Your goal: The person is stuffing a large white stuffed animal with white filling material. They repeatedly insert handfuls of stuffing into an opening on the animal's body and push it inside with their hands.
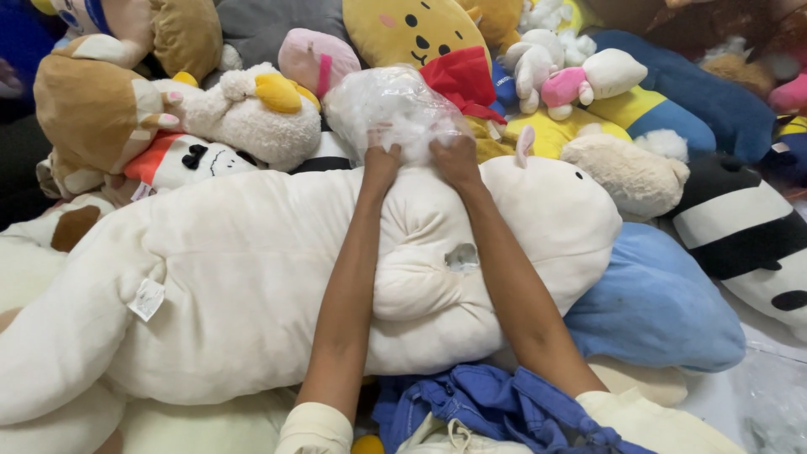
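Atop a cream plush, both hands' fingers grasping clear stuffing bag, plush toys crowding behind

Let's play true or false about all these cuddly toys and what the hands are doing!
1. Both hands grip a clear plastic bag of white fluff. True: the left hand and right hand each hold it.
2. The big toy under the arms is green. False: the big plush is cream-white.
3. A yellow bear wears a red scarf. True.
4. The blue pillow lies left of the arms. False: it lies on the right.
5. The person's hands are empty. False: they hold the bag.
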